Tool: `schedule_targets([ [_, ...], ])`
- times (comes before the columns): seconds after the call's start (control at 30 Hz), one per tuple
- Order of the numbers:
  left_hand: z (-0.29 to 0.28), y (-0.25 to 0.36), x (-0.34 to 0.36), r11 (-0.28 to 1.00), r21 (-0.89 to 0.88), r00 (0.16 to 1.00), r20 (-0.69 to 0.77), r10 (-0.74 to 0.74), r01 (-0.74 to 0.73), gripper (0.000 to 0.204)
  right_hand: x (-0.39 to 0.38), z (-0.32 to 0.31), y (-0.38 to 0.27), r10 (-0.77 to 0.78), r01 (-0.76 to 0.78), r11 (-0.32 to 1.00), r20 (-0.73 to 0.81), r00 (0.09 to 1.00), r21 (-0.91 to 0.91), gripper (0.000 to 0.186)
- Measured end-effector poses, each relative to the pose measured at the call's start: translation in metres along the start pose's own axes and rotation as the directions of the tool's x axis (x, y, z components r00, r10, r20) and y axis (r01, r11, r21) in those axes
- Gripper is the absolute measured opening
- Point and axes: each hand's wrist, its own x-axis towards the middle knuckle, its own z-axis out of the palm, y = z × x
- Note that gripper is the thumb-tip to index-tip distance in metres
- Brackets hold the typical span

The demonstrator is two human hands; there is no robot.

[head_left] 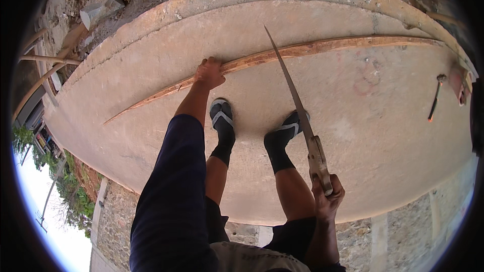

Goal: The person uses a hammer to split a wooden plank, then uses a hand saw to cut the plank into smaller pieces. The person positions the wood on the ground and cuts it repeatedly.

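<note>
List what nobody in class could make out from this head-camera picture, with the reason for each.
All in the head view:
- The wooden strip under the left hand: covered by that hand.
- Part of the right hand: hidden by the handle of the saw.
- Whether blade and strip touch: this single angle hides any gap.
- Part of the right foot: behind the blade.
- Far-left items: too small.

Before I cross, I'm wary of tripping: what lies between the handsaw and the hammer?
Between handsaw and hammer, the head view shows only concrete, with faint reddish marks.
</note>
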Motion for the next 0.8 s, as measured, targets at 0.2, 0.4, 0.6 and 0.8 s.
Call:
schedule_targets([
  [0.2, -0.087, -0.012, -0.063, 0.976, -0.217, 0.969, 0.244, 0.027, 0.027, 0.046, -0.018, 0.000, -0.029, 0.008, -0.003, 0.999, 0.085, 0.996, -0.055, 0.020],
  [0.4, -0.210, -0.006, -0.185, 0.967, -0.254, 0.987, 0.158, 0.006, 0.035, 0.056, -0.094, -0.037, -0.084, -0.011, 0.020, 0.997, 0.112, 0.994, -0.079, 0.022],
  [0.6, -0.332, -0.020, -0.337, 0.990, -0.029, 0.986, 0.106, -0.132, 0.136, 0.052, -0.188, -0.085, -0.180, -0.038, 0.046, 0.998, 0.171, 0.984, -0.040, 0.029],
  [0.8, -0.432, -0.054, -0.468, 0.989, 0.052, 0.991, 0.017, -0.136, 0.135, 0.055, -0.275, -0.119, -0.239, -0.306, 0.331, 0.944, 0.365, 0.879, -0.005, 0.053],
])
